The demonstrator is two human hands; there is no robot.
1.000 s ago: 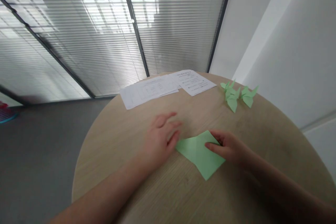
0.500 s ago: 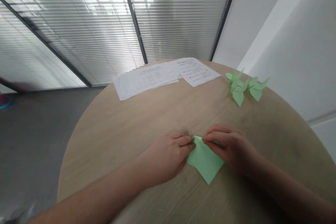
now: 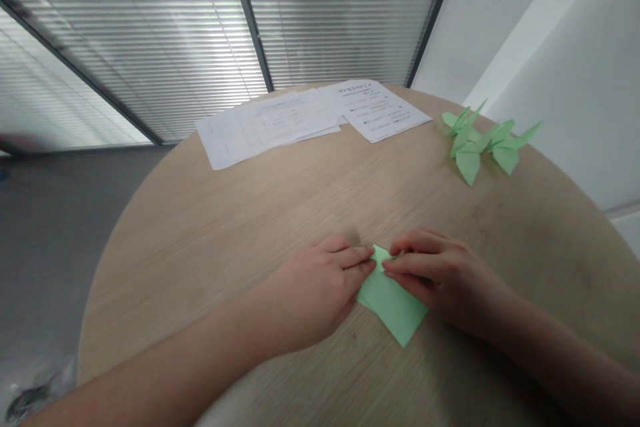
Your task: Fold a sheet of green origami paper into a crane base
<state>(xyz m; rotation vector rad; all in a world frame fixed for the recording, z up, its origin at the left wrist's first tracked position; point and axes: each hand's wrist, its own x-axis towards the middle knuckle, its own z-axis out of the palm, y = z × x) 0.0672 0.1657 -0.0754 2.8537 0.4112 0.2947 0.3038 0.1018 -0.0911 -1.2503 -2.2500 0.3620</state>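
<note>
While a folded green paper [image 3: 400, 313] lies near us on the round wooden table [image 3: 225, 227], we hold its upper part in our right hand [image 3: 447, 277], fingertips pinched close. Our left hand [image 3: 320, 290] rests its fingers together on the upper left; with its thumb hidden, we cannot tell whether it grips. Beyond, at right, stand folded green birds [image 3: 469, 165]; leftward, printed white sheets [image 3: 265, 130] lie before blinds [image 3: 320, 27].

We have brought our left hand [image 3: 323, 290] down onto the paper's [image 3: 397, 312] left side. Our right hand [image 3: 445, 273] has shifted toward its far corner, fingers nearing the left's.
</note>
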